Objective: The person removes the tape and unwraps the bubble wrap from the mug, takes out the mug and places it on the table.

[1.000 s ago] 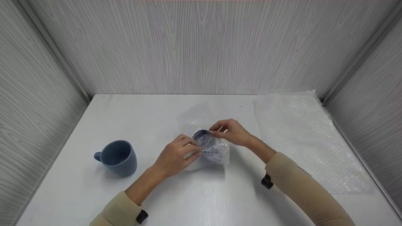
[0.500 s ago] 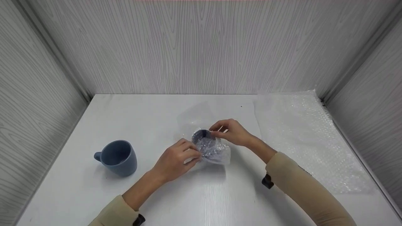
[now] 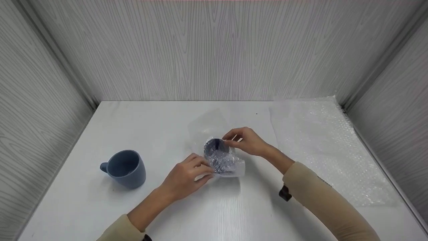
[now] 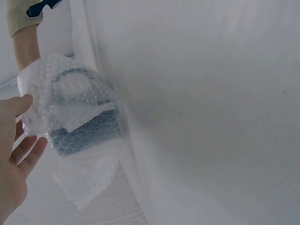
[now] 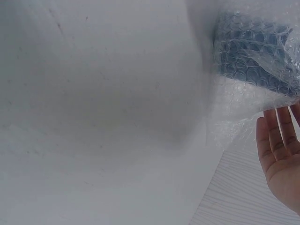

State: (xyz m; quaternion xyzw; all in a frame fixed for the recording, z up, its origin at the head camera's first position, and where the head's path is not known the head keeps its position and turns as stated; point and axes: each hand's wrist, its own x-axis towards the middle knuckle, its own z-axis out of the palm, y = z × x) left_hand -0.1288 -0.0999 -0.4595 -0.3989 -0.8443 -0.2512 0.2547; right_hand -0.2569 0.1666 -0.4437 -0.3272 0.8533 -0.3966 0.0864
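A dark blue mug point(image 3: 211, 147), partly wrapped in clear bubble wrap point(image 3: 239, 167), stands in the middle of the table. Its handle point(image 4: 74, 71) shows through the plastic in the left wrist view. My left hand point(image 3: 184, 177) pinches the wrap's edge at the mug's near left side. With thumb and fingertips, my right hand point(image 3: 247, 140) holds the mug at its far right rim. In the right wrist view, several fingers point(image 5: 276, 140) reach under the wrap's edge. A loose flap of wrap point(image 3: 205, 124) lies flat behind the mug.
A second blue mug point(image 3: 128, 170), unwrapped, stands upright at the left, handle pointing left. A large bubble wrap sheet point(image 3: 321, 144) lies flat on the right of the white table point(image 3: 200, 214). Grey wood-grain panels point(image 3: 214, 50) enclose the back and sides.
My left hand has moved toward the table's front, drawing the wrap's edge down and forward. More of the mug's opening shows. My right hand has barely moved.
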